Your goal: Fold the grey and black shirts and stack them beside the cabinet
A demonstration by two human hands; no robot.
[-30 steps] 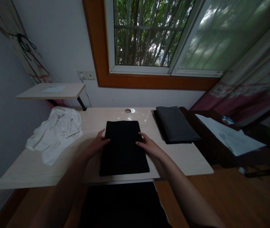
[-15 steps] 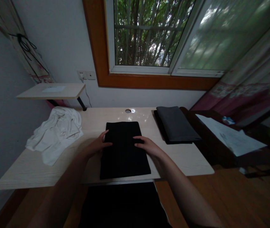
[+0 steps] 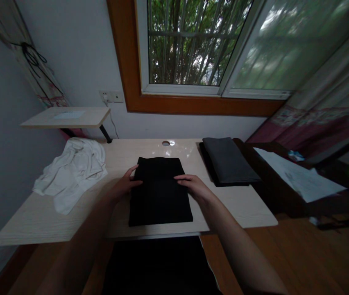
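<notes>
A folded black garment [image 3: 160, 200], a neat rectangle, is in front of me at the middle of the desk. My left hand [image 3: 127, 183] grips its left edge, thumb lying on top and fingers along the side. On the opposite edge my right hand [image 3: 194, 185] has hold of it the same way, with its lower fingers partly hidden. The garment's far end looks slightly raised and bowed between the hands. What kind of garment it is cannot be made out.
A rumpled white cloth [image 3: 74, 168] is on the desk's left, by a small raised shelf [image 3: 66, 119]. Folded dark grey fabric [image 3: 228, 159] lies on black fabric at the right. Beyond the right edge, a white sheet [image 3: 294, 174] rests on a dark surface.
The garment's near edge has shifted a little away from me, and its far edge has bowed slightly. Both hands have moved slightly along with it, still at its sides.
</notes>
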